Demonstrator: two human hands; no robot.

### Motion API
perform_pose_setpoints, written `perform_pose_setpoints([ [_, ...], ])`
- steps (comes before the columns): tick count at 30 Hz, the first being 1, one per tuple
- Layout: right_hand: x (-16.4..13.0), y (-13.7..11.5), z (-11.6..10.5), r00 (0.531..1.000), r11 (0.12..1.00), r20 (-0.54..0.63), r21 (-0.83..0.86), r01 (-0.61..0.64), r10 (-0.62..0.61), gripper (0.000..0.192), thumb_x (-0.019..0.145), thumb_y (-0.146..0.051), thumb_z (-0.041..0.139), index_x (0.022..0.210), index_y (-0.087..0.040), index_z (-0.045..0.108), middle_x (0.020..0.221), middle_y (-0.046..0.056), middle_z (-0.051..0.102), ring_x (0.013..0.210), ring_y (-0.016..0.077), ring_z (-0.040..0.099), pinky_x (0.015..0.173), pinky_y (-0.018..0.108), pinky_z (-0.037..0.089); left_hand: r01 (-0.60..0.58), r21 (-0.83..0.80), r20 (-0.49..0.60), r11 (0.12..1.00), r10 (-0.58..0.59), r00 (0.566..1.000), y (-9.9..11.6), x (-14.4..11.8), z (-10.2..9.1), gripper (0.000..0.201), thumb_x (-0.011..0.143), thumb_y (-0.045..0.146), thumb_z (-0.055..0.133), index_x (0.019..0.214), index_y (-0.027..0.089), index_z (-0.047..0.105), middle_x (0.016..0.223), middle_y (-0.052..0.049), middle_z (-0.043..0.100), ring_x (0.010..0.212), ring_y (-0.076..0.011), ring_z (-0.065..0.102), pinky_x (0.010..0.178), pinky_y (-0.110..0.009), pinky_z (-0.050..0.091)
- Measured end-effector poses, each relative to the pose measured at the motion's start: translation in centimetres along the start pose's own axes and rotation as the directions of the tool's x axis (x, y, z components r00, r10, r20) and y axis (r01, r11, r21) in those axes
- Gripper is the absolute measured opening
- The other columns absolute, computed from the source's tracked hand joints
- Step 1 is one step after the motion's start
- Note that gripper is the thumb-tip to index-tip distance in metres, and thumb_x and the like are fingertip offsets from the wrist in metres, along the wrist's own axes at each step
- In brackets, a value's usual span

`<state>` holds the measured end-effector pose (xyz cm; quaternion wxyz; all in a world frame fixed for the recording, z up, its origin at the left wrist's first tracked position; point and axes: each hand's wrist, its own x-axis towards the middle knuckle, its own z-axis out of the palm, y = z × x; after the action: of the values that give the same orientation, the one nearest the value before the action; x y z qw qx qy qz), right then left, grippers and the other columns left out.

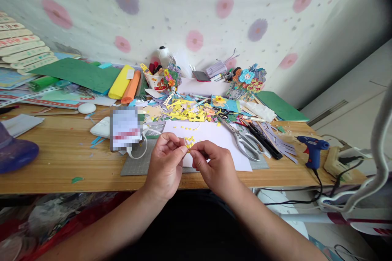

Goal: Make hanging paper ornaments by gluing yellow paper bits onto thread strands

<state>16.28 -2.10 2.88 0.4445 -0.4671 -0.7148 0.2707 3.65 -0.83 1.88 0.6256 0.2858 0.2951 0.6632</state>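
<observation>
Over the white sheet (214,131) on the table (98,179), the left hand (165,165) and right hand (217,165) are both pinched narrow, meeting at a small yellow piece (189,147) between their fingertips. Yellow bits (182,127) lie loose on the sheet and yellow scraps (190,110) behind it, so some cutting looks done; the held piece seems unfinished, though how much remains I cannot tell.

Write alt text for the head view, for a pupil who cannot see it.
A person's left hand and right hand pinch a cluster of tiny yellow pieces over a white sheet at a cluttered wooden desk. Scissors lie at right, a blue glue gun farther right; yellow scraps are heaped behind.
</observation>
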Motion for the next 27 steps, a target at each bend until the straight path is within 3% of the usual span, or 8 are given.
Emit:
perform_pose_setpoints([
  [4, -0.2, 0.0, 0.1, 0.999, 0.999, -0.031, 0.023, 0.043, -0.042, 0.009, 0.09, -0.022, 0.057, 0.087, -0.019, 0.065, 0.07, -0.001, 0.066, 0.061, 0.0104, 0.06, 0.059, 0.02, 0.046, -0.06, 0.038, 0.011, 0.997, 0.059, 0.998, 0.2, 0.1, 0.3, 0.027, 0.064, 0.009, 0.073, 0.075, 0.021, 0.051, 0.066, 0.005, 0.063, 0.065, -0.0083, 0.055, 0.063, -0.019, 0.046],
  [9, 0.0, 0.1, -0.2, 0.989, 0.989, -0.093, 0.083, 0.121, -0.113, 0.01, 0.088, -0.023, 0.062, 0.094, -0.017, 0.065, 0.089, 0.005, 0.066, 0.075, 0.0129, 0.063, 0.069, 0.024, 0.051, -0.247, 0.191, 0.116, 0.95, 0.228, 0.967, 0.0, -0.1, -0.4, 0.024, 0.073, 0.008, 0.07, 0.079, 0.022, 0.051, 0.07, 0.006, 0.064, 0.067, -0.008, 0.058, 0.066, -0.02, 0.048],
  [12, 0.2, 0.0, -0.2, 0.982, 0.983, -0.127, 0.105, 0.151, -0.138, 0.002, 0.086, -0.018, 0.063, 0.086, -0.017, 0.064, 0.082, 0.003, 0.063, 0.073, 0.0125, 0.061, 0.067, 0.023, 0.049, -0.365, 0.302, 0.179, 0.881, 0.323, 0.929, 0.0, -0.2, -0.8, 0.023, 0.077, 0.007, 0.068, 0.082, 0.022, 0.053, 0.074, 0.005, 0.066, 0.069, -0.0081, 0.061, 0.067, -0.019, 0.049],
  [15, 0.4, -0.1, -0.1, 0.973, 0.984, -0.172, 0.067, 0.166, -0.152, 0.008, 0.084, -0.013, 0.06, 0.078, -0.018, 0.061, 0.075, 0.0, 0.061, 0.069, 0.0115, 0.057, 0.064, 0.022, 0.047, -0.403, 0.416, 0.192, 0.815, 0.355, 0.915, 0.1, -0.2, -1.1, 0.021, 0.077, 0.008, 0.07, 0.081, 0.022, 0.055, 0.075, 0.004, 0.067, 0.071, -0.0089, 0.063, 0.067, -0.019, 0.049],
  [20, 0.6, 0.3, 0.1, 0.987, 0.992, -0.162, 0.122, 0.033, -0.013, 0.009, 0.083, -0.017, 0.054, 0.074, -0.019, 0.054, 0.07, 0.0, 0.057, 0.065, 0.0124, 0.054, 0.061, 0.024, 0.045, -0.319, 0.508, 0.135, 0.8, 0.293, 0.947, -0.3, -0.2, -2.1, 0.006, 0.082, 0.022, 0.07, 0.082, 0.021, 0.065, 0.076, 0.002, 0.067, 0.074, -0.0122, 0.062, 0.072, -0.023, 0.049],
  [24, 0.8, 0.8, 0.0, 0.986, 0.946, -0.062, 0.295, -0.132, 0.157, 0.011, 0.083, -0.026, 0.052, 0.073, -0.02, 0.053, 0.064, -0.001, 0.055, 0.059, 0.0129, 0.052, 0.057, 0.025, 0.045, -0.148, 0.489, 0.113, 0.859, 0.106, 0.988, -0.8, -0.3, -2.5, 0.016, 0.085, 0.033, 0.067, 0.09, 0.021, 0.075, 0.088, -0.004, 0.073, 0.086, -0.0181, 0.064, 0.082, -0.03, 0.049],
  [27, 0.8, 0.8, -0.2, 0.983, 0.936, -0.035, 0.313, -0.159, 0.178, 0.013, 0.082, -0.029, 0.055, 0.072, -0.02, 0.054, 0.064, -0.001, 0.057, 0.059, 0.0127, 0.054, 0.059, 0.025, 0.046, -0.013, 0.396, 0.103, 0.918, -0.031, 0.994, -0.7, -0.3, -1.8, 0.022, 0.081, 0.038, 0.071, 0.093, 0.021, 0.078, 0.093, -0.007, 0.075, 0.094, -0.0212, 0.065, 0.09, -0.034, 0.048],
])
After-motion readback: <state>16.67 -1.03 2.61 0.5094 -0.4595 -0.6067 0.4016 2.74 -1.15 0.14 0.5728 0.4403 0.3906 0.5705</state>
